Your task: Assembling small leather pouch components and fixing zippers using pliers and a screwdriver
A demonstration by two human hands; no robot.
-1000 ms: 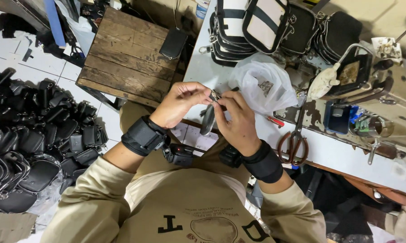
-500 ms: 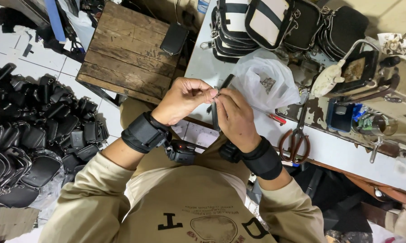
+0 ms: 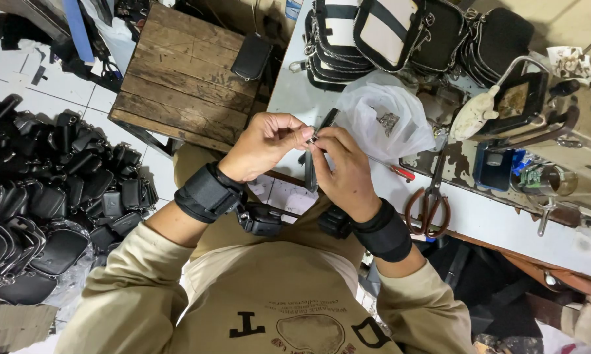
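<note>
A dark strap [image 3: 310,176] is held at the centre of the frame, just above the near edge of the desk [image 3: 498,219]. Its top end is pinched by the left hand [image 3: 264,145], whose fingers are curled closed around it, and a small metal fitting [image 3: 314,138] is gripped against the same end by the right hand [image 3: 343,172], thumb and forefinger pressed together. The two hands are touching at the fingertips. The strap hangs down between them, and a further dark length [image 3: 327,121] is seen rising past the knuckles toward the upper middle (whether it is the same strap cannot be told). Black wrist bands are worn on both forearms.

Just beyond the hands, a clear plastic bag [image 3: 382,121] with small metal parts inside is lying on the desk. Scissors [image 3: 430,200] with brown handles are laid right of centre, near the desk's front edge. A row of black and cream bags [image 3: 400,33] is stacked along the top of the frame. A wooden stool [image 3: 184,82] with a black pouch [image 3: 251,56] on it stands at upper left, and a heap of black pouches [image 3: 40,196] is spread over the floor at the left edge.
</note>
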